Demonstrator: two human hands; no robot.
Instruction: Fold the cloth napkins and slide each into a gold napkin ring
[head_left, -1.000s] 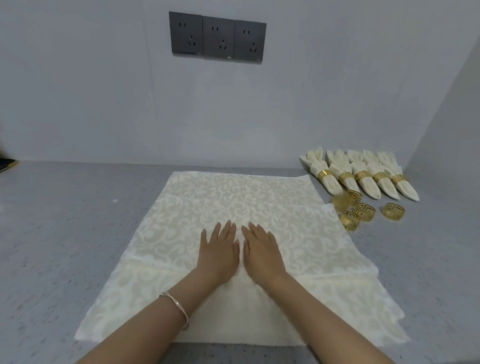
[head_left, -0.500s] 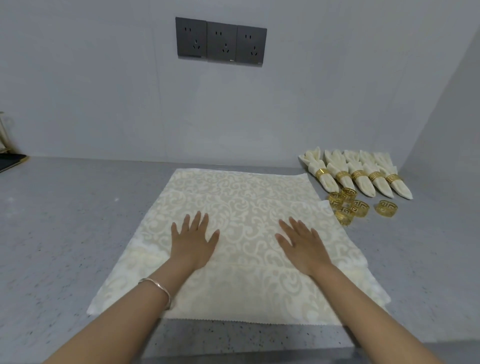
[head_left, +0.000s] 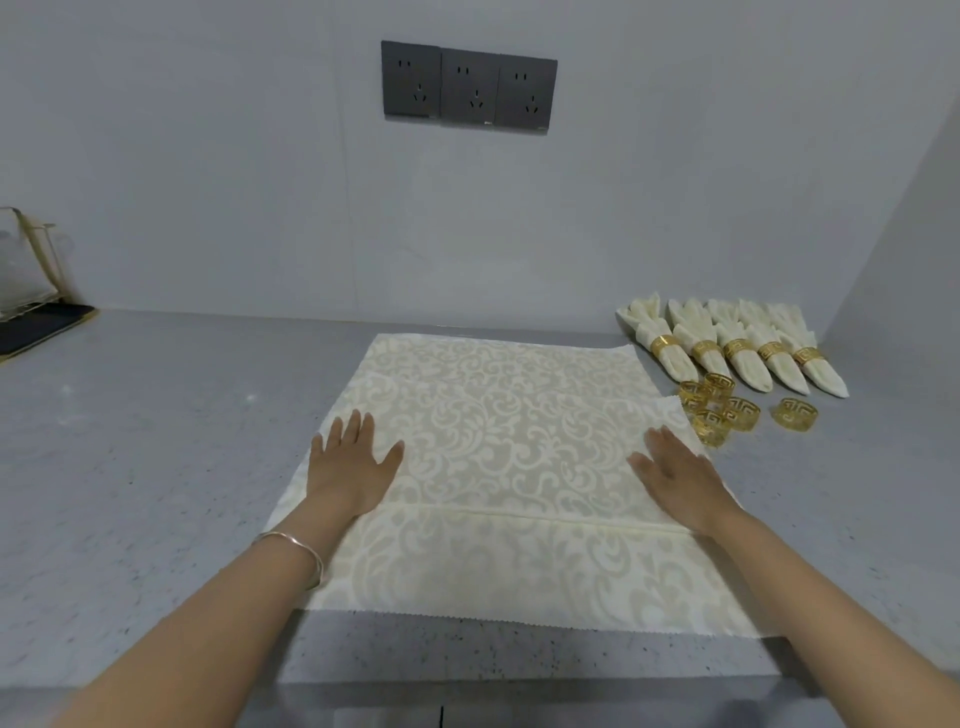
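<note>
Cream damask napkin (head_left: 519, 467) centre frame, flat on counter (head_left: 156, 467) | my left hand (head_left: 348, 467) flat on left edge | my right hand (head_left: 680, 478) flat on right edge | loose gold rings (head_left: 727, 410) right.

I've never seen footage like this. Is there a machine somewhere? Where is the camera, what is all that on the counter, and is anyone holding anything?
There is no machine here. These are a person's two bare hands, filmed by a wide-angle camera worn on their head and looking forward and down, so you see roughly what they see. The left hand, with a bracelet on its wrist, and the right hand both lie flat, fingers straight, on a cream patterned napkin. It is spread on the grey counter, and one hand is near each side edge. Neither hand holds anything. To the right, by the wall, five finished napkins lie in a row, each already tucked into a ring. In front of them sit several loose gold rings. The dark plates on the wall are power sockets.
</note>
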